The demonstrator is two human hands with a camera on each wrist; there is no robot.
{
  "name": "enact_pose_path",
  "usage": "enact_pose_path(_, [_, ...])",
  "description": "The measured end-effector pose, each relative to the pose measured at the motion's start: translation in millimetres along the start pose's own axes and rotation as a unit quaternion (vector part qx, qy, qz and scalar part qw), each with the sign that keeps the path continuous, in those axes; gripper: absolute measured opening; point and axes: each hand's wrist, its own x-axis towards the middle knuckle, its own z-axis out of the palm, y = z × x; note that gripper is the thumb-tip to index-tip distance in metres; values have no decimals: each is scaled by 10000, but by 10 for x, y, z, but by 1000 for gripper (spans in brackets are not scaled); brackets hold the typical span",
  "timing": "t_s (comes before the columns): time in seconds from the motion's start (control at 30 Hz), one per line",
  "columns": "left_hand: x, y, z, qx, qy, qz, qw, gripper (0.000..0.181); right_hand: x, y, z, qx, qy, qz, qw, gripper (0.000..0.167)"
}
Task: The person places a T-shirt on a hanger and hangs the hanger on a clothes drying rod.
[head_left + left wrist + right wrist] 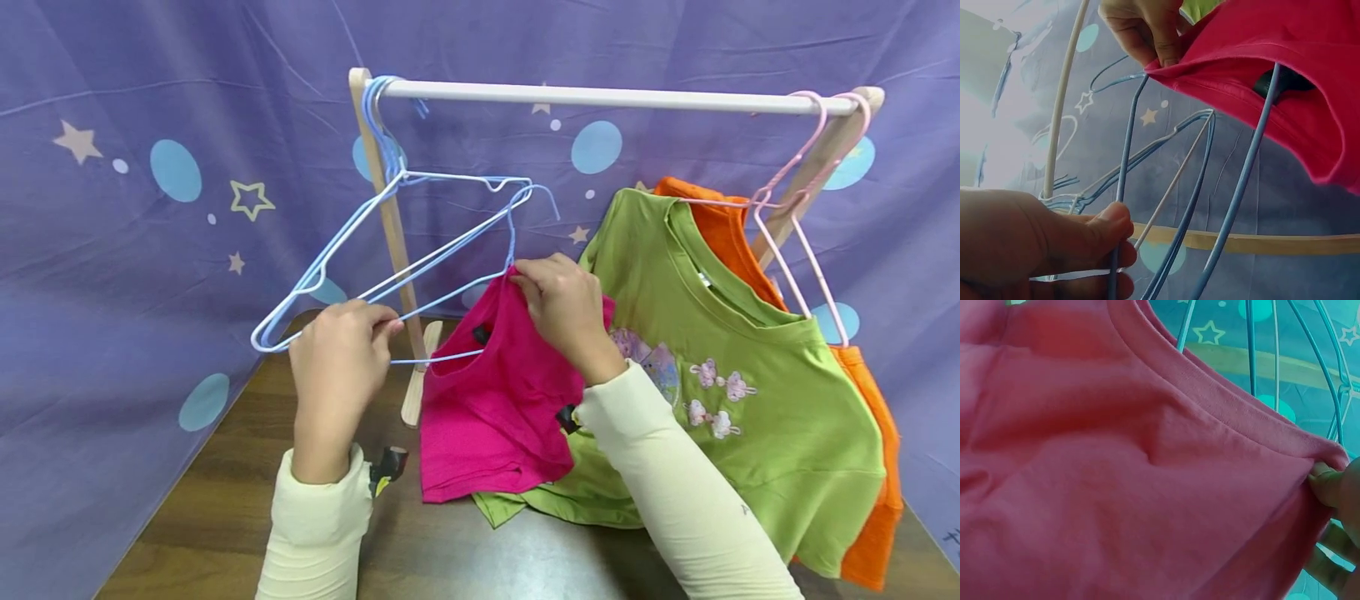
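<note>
In the head view a bright pink T-shirt (487, 442) hangs above the table, its neckline (1229, 69) gaping in the left wrist view. A blue wire hanger (450, 297) lies partly inside that neckline; the end within the cloth is hidden. My left hand (337, 358) pinches the hanger's bare wire (1127, 144) between thumb and fingers. My right hand (566, 304) pinches the shirt's neck edge close to the hanger's hook (512, 237). From the right wrist, the thumb and fingers of this hand (1340, 494) grip a corner of the collar (1235, 412).
A rack with a white rail (600, 94) stands behind. White and blue hangers (330, 242) hang at its left end. Pink hangers (787, 175) at the right carry a green T-shirt (750, 350) and an orange garment (870, 400). Below is a wooden table (225, 492).
</note>
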Motion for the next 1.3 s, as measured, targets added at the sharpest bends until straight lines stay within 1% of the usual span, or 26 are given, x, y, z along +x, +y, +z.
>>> enact_pose_path(0.07, [0, 26, 0, -65, 92, 64, 9999, 7, -1, 29, -10, -13, -12, 57, 10000, 9])
enact_pose_path(0.13, [-6, 64, -9, -161, 263, 201, 9993, 9, 0, 59, -21, -15, -20, 111, 9999, 9])
enact_pose_path(0.2, [-5, 108, -15, -353, 412, 437, 9976, 10, -2, 87, -33, -33, -3, 174, 9998, 9])
enact_pose_path(0.23, [-6, 133, -13, -492, 441, 578, 9961, 10, -2, 100, -39, -42, 16, 208, 9998, 9])
enact_pose_path(0.3, [-6, 179, 14, -739, 356, 891, 9926, 10, -1, 121, -53, -44, 34, 289, 9996, 9])
enact_pose_path(0.37, [-4, 219, 75, -968, 66, 1136, 9888, 10, -1, 140, -64, -30, 78, 357, 9993, 9])
enact_pose_path(0.43, [-8, 259, 158, -1059, -300, 1308, 9853, 12, 0, 157, -74, -1, 126, 432, 9990, 9])
enact_pose_path(0.53, [-17, 326, 306, -1090, -848, 1479, 9793, 15, 0, 174, -90, 33, 207, 506, 9985, 9])
enact_pose_path(0.7, [-63, 438, 552, -958, -1707, 1698, 9658, 30, 2, 182, -110, 55, 355, 586, 9976, 10])
enact_pose_path(0.77, [-90, 473, 636, -826, -1954, 1751, 9614, 36, 1, 185, -116, 58, 423, 638, 9971, 9])
enact_pose_path(0.83, [-114, 501, 703, -712, -2092, 1767, 9592, 41, -1, 190, -120, 63, 485, 683, 9965, 9])
enact_pose_path(0.9, [-137, 518, 750, -631, -2159, 1705, 9594, 44, -5, 197, -126, 75, 551, 708, 9959, 9])
enact_pose_path(1.0, [-158, 524, 786, -579, -2133, 1582, 9623, 44, -12, 213, -136, 94, 654, 742, 9951, 9])
enact_pose_path(1.1, [-165, 504, 780, -466, -2147, 1447, 9648, 44, -24, 238, -143, 141, 783, 804, 9936, 9])
enact_pose_path(1.2, [-146, 466, 734, -274, -2188, 1336, 9662, 43, -41, 263, -145, 166, 869, 885, 9921, 9])
enact_pose_path(1.3, [-109, 411, 652, -176, -2265, 1227, 9661, 32, -64, 284, -149, 161, 925, 958, 9910, 9])
